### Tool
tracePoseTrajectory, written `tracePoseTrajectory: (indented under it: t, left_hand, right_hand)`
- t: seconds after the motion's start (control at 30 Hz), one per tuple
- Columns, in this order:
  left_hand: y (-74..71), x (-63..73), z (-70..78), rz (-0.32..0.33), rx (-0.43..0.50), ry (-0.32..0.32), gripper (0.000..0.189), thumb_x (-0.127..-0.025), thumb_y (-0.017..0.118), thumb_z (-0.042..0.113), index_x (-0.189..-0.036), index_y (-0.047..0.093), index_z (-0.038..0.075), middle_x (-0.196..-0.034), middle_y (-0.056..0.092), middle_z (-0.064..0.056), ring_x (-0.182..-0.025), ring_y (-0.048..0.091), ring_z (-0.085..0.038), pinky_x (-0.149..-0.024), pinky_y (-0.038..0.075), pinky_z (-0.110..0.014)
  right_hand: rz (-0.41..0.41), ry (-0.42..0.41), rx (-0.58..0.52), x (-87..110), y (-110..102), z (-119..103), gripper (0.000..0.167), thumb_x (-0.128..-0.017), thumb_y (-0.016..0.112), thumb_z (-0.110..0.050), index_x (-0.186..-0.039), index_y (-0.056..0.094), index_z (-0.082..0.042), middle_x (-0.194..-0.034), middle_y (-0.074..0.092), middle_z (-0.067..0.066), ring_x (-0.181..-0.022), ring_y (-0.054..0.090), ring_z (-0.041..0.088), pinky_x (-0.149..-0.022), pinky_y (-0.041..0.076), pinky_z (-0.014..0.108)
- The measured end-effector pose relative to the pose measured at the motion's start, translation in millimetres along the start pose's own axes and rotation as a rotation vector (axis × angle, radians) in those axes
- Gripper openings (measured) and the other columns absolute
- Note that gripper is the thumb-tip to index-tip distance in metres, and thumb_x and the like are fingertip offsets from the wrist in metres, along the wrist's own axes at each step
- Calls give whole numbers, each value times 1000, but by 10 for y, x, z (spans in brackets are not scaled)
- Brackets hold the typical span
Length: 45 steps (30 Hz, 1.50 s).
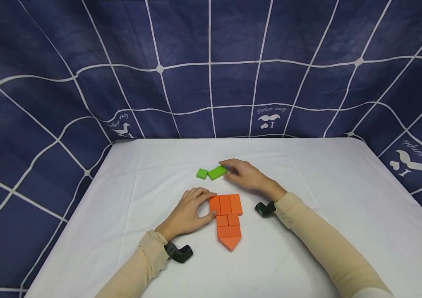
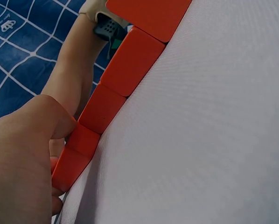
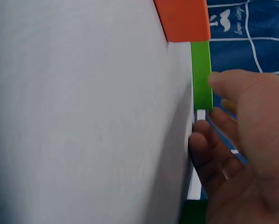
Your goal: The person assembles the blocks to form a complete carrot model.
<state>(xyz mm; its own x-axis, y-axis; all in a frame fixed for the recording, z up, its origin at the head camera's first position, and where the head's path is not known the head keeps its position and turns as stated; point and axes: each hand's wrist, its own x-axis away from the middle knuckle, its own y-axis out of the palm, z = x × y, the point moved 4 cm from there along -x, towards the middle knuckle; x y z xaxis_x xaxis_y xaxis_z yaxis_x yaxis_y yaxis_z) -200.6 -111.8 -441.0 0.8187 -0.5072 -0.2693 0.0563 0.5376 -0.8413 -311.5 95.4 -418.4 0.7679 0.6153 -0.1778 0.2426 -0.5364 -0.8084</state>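
Flat orange blocks lie together on the white table: a row of oblong blocks (image 1: 225, 204), two small square blocks (image 1: 228, 220), a crosswise block (image 1: 228, 231) and a triangular block (image 1: 230, 242). My left hand (image 1: 186, 212) spans the leftmost oblong orange block (image 1: 214, 204), with thumb and index finger at its two ends. In the left wrist view the thumb sits against the orange edge. Farther back, my right hand (image 1: 246, 174) has thumb and index finger around the right end of a green oblong block (image 1: 217, 172). A small green square block (image 1: 202, 174) lies just left of it.
White cloth covers the table (image 1: 151, 165). A dark blue curtain (image 1: 185, 87) with white lines hangs behind and beside it. Black wrist devices (image 1: 265, 209) sit at both sleeve cuffs.
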Motion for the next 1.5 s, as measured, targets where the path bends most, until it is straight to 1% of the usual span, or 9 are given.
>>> tracePoseTrajectory:
  t: [0.1, 0.23, 0.37, 0.5, 0.67, 0.77, 0.97, 1.23, 1.5]
  left_hand:
    - [1, 2, 5, 3, 4, 6, 49, -92, 73, 41, -135, 67, 18, -127, 62, 4, -117, 53, -15, -106, 41, -40]
    - [-4, 1, 8, 8, 9, 8, 50, -92, 73, 41, -135, 67, 17, -127, 62, 3, -117, 54, -15, -106, 41, -41]
    - [-1, 1, 0, 9, 9, 5, 50, -92, 73, 41, -135, 67, 18, -127, 62, 3, -118, 53, -15, -108, 40, -41]
    - [4, 3, -8, 8, 9, 4, 50, -92, 74, 40, -135, 67, 18, -127, 63, 3, -118, 53, -15, -108, 40, -41]
    - [5, 0, -11, 1, 3, 2, 51, -92, 73, 41, -136, 65, 18, -128, 63, 4, -119, 54, -15, -109, 39, -41]
    - [4, -5, -12, 0, 2, -4, 51, -92, 73, 41, -137, 63, 18, -129, 63, 4, -118, 54, -14, -107, 40, -40]
    - [-6, -10, -14, 2, 4, -19, 52, -91, 74, 41, -136, 61, 17, -129, 63, 3, -117, 54, -15, -104, 41, -39]
    - [-3, -1, -17, 6, 21, -20, 49, -91, 75, 41, -132, 62, 17, -128, 63, 4, -119, 54, -15, -104, 40, -39]
    - [2, 3, -8, 1, 27, -21, 47, -91, 75, 40, -131, 62, 18, -128, 63, 4, -119, 54, -14, -108, 39, -40]
  right_hand:
    - [-12, -9, 26, -21, 5, -9, 45, -100, 66, -17, -144, 60, -7, -130, 65, 9, -92, 56, 17, -83, 50, 33]
    - [0, -11, 39, -30, -8, -17, 38, -99, 67, -16, -136, 66, -6, -120, 67, 8, -91, 57, 17, -83, 50, 33]
    - [6, 13, 55, -22, -20, -19, 33, -98, 70, -19, -129, 71, -7, -116, 69, 8, -91, 58, 18, -83, 51, 34]
    - [16, 32, 66, 11, -30, -2, 32, -97, 72, -22, -126, 72, -7, -113, 70, 7, -89, 59, 16, -81, 51, 32]
    - [22, 21, 37, 106, -63, -1, 30, -96, 74, -22, -123, 73, -8, -102, 68, 3, -84, 57, 15, -76, 51, 30]
    - [15, 9, 10, 186, -79, -11, 29, -94, 75, -21, -121, 73, -8, -98, 67, 1, -82, 57, 13, -75, 51, 28]
    - [-30, -15, -66, 328, -70, -35, 28, -93, 77, -20, -118, 74, -8, -92, 68, -2, -79, 59, 10, -73, 52, 24]
    - [-65, -17, -97, 411, -29, -54, 26, -92, 77, -18, -117, 75, -10, -94, 69, -2, -80, 60, 10, -74, 53, 24]
    - [-94, -15, -106, 444, -5, -83, 22, -96, 71, -14, -118, 75, -13, -105, 71, -2, -83, 59, 10, -76, 52, 24]
